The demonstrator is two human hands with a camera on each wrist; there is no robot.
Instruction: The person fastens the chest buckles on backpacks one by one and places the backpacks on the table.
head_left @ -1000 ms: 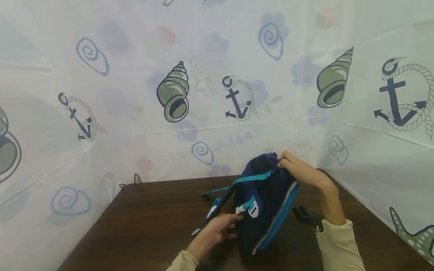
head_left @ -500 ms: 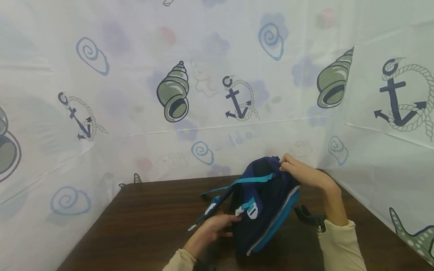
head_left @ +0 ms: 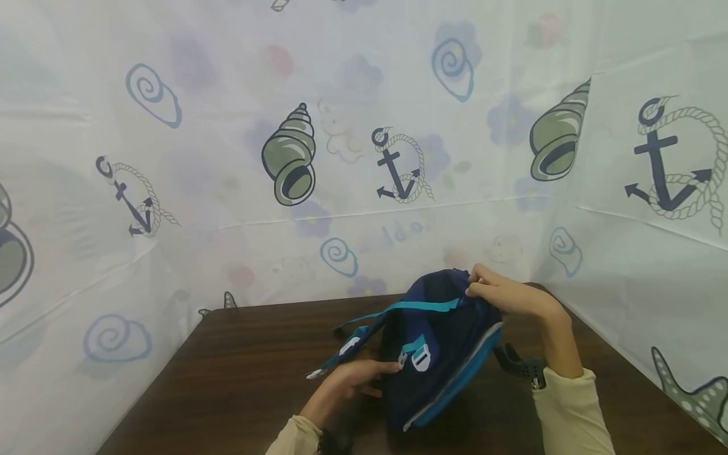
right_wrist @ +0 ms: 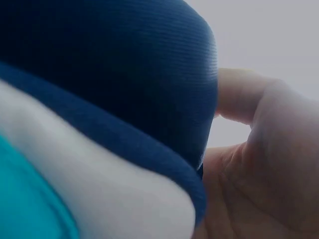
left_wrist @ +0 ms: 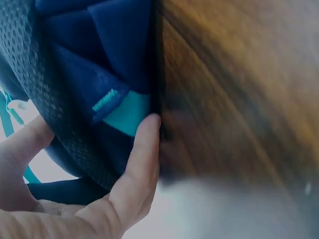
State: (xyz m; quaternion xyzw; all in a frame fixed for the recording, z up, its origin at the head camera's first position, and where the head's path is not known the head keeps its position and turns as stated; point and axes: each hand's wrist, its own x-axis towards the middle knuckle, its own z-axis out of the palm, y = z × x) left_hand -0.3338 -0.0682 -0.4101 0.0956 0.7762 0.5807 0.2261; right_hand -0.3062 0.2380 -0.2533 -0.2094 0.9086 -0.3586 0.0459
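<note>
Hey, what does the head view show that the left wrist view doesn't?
Only the head view shows the right hand gripping the top of the backpack, the white buckles, and the nautical-print curtain. Only the left wrist view shows the dark mesh padding close up, with a finger against it. Both show the left hand, the backpack and the wooden table.

Soft, even light fills the head view; the pale curtain (head_left: 364, 126) looks washed out and slightly hazy, with straight folds bowing toward the frame edges. The table (head_left: 239, 373) is dark, with a faint shadow under the bag (head_left: 438, 360). The left wrist view is smeared by motion blur at right and bleached white along the bottom. The right wrist view is too close, wholly out of focus.
</note>
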